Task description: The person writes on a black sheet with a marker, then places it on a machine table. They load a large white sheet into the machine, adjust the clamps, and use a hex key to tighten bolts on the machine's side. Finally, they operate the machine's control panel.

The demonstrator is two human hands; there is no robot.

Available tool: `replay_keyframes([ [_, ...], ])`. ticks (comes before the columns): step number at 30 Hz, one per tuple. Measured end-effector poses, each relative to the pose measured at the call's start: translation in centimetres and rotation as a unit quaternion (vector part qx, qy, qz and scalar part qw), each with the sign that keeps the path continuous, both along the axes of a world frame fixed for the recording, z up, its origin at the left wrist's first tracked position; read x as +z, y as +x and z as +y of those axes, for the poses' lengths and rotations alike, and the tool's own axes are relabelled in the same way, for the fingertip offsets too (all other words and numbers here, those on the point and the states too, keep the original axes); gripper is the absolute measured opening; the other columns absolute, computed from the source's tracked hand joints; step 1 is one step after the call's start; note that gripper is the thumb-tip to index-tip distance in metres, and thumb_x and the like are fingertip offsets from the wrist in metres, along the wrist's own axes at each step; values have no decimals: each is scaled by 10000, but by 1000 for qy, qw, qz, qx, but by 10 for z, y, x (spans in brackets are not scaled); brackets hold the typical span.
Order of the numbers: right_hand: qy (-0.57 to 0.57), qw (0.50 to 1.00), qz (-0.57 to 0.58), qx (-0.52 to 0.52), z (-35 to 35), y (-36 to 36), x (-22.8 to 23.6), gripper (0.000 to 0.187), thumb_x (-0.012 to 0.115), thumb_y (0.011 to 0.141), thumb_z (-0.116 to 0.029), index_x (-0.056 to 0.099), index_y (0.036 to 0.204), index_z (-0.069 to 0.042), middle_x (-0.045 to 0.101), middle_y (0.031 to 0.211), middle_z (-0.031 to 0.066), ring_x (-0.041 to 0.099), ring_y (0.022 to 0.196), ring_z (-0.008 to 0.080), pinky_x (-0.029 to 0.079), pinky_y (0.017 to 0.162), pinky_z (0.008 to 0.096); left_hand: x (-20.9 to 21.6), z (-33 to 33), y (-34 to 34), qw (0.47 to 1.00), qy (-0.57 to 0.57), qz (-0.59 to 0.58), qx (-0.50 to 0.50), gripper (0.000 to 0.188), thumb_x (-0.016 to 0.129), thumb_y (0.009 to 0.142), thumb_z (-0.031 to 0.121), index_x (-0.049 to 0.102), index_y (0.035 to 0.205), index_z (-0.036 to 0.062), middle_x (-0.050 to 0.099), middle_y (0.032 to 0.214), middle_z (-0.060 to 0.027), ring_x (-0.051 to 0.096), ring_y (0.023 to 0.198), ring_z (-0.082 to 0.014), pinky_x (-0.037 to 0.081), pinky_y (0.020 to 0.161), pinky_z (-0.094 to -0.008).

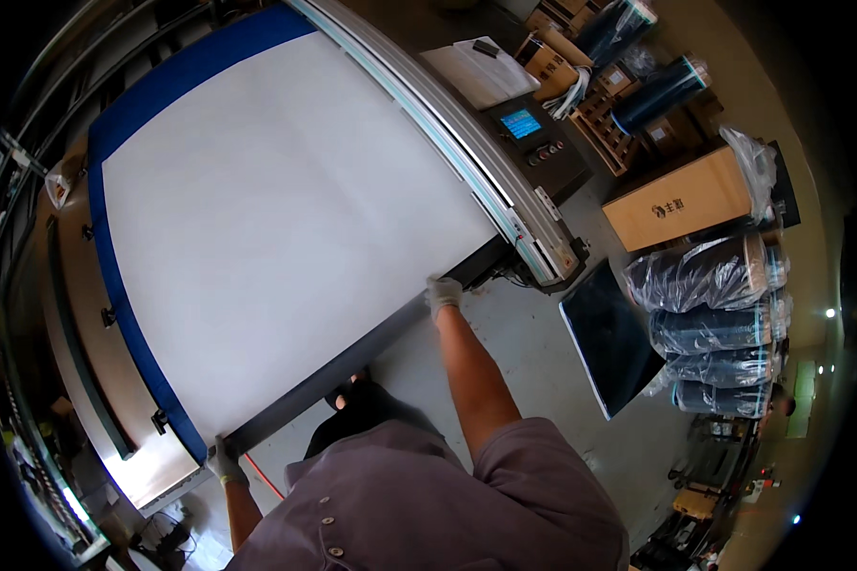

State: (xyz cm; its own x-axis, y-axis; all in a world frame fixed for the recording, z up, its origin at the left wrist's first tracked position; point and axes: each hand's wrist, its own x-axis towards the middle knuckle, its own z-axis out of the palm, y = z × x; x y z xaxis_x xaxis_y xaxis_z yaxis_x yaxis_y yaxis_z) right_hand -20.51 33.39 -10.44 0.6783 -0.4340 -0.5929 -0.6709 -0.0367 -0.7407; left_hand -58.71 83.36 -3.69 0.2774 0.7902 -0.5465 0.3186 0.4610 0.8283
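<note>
A large white sheet (pixel 286 209) lies flat over the blue bed (pixel 124 257) of a wide machine. My right hand (pixel 443 293), in a pale glove, is closed on the sheet's near edge toward the right. At the near left corner my left hand (pixel 224 461), gloved as well, grips the same edge; its fingertips are partly hidden. Between the two hands runs the machine's dark front rail (pixel 338 366), just below the sheet's edge.
A long metal beam (pixel 448 143) borders the bed on the right, near a control panel (pixel 521 124) with a lit screen. Farther right are a cardboard box (pixel 681 200), plastic-wrapped rolls (pixel 705 328) and a dark panel (pixel 611 338) on the floor. A red hose (pixel 264 476) lies by my left arm.
</note>
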Motion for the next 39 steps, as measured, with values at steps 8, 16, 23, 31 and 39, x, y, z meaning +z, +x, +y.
replay_keyframes([
  [8, -315, 887, -297, 160, 8, -14, -5, 210, 681, 840, -196, 651, 954, -23, 674, 863, 92, 632, 769, 216, 500, 714, 334, 18, -7, -1, 999, -17, 15, 30, 182, 676, 900, 177, 604, 796, 46, 575, 670, -17, 505, 541, -102, 404, 487, -237],
  [16, -291, 803, -162, 494, 25, -15, 90, 481, 864, 595, -62, 449, 838, -31, 454, 936, 97, 445, 793, 255, 454, 740, 395, 2, -1, -9, 999, -11, -17, 44, 215, 682, 883, 192, 645, 789, 2, 651, 672, -67, 617, 548, -163, 490, 526, -285],
  [23, -284, 797, -125, 519, 2, 7, 71, 488, 881, 575, -72, 449, 795, -19, 472, 900, 103, 459, 784, 262, 449, 728, 399, 10, -15, -1, 998, -14, -16, 66, 210, 701, 869, 187, 653, 767, 10, 669, 683, -74, 623, 553, -146, 486, 528, -269],
  [31, -281, 785, -122, 538, -13, 23, 57, 409, 833, 602, 7, 443, 717, -33, 482, 773, 74, 468, 697, 217, 459, 661, 380, 13, -12, 5, 999, 11, 3, 41, 233, 705, 862, 205, 666, 769, -5, 670, 674, -75, 624, 554, -147, 494, 527, -269],
  [39, -243, 786, -52, 567, 3, 29, 71, 384, 683, 663, 197, 393, 773, -28, 500, 761, 75, 634, 771, 244, 576, 730, 392, 23, -2, -1, 999, -45, -24, 14, 267, 707, 850, 222, 667, 731, -13, 666, 649, -76, 638, 553, -157, 514, 537, -287],
])
